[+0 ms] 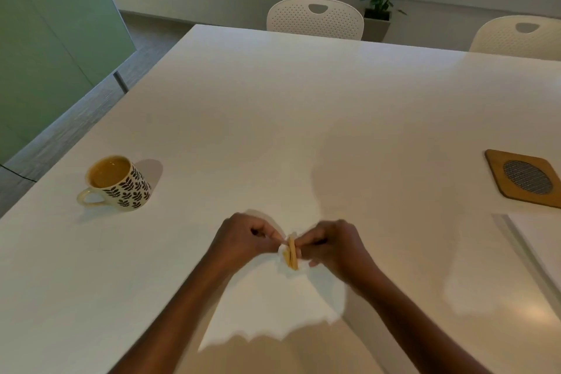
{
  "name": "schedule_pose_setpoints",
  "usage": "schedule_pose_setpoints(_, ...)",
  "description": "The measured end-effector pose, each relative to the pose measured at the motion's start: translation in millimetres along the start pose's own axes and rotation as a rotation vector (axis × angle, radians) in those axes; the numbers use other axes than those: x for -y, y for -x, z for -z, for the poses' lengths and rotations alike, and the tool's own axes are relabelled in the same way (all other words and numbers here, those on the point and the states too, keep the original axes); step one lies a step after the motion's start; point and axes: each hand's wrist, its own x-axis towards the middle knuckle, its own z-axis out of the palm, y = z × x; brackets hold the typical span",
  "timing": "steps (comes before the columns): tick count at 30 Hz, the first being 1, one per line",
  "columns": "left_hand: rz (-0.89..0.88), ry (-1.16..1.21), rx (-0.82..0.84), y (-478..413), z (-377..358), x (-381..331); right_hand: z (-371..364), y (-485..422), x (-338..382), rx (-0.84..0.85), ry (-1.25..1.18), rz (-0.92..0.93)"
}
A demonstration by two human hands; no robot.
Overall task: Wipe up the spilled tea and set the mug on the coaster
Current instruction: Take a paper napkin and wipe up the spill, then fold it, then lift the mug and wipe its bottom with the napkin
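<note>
Head view: hands (290,244) pinching tea-stained tissue (290,253)

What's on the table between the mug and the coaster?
Head view: the stretch between the leaf-patterned mug and wooden coaster is bare white table. Both hands and the tea-stained paper towel sit nearer the camera.

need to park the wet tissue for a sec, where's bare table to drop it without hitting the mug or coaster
The widest bare stretch of table runs between the mug on the left and the coaster on the right, out toward the far chairs. It is tight only at the near edge, where the left hand and right hand bunch the tissue.
</note>
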Motion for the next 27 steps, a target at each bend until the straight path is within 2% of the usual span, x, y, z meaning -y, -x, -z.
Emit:
schedule_pose_setpoints(4, 0.084, 0.426, -0.012, 47, -7, 13, -7, 37, -5, 0.107, -0.469, -0.099)
schedule_pose_setpoints(8, 0.156, 0.69, -0.015, 74, -16, 9, -24, 52, -1, 0.215, -0.737, -0.156)
schedule_pose_setpoints(11, 0.138, 0.83, -0.068, 86, -21, 7, -36, 58, 5, 0.309, -0.889, -0.169)
schedule_pose_setpoints(21, 0.147, 0.79, -0.195, 122, -18, 21, -64, 67, 15, 0.432, -1.075, -0.208)
schedule_pose_setpoints(27, 0.087, 0.841, -0.288, 136, -7, 37, -75, 63, 21, 0.371, -1.132, -0.195)
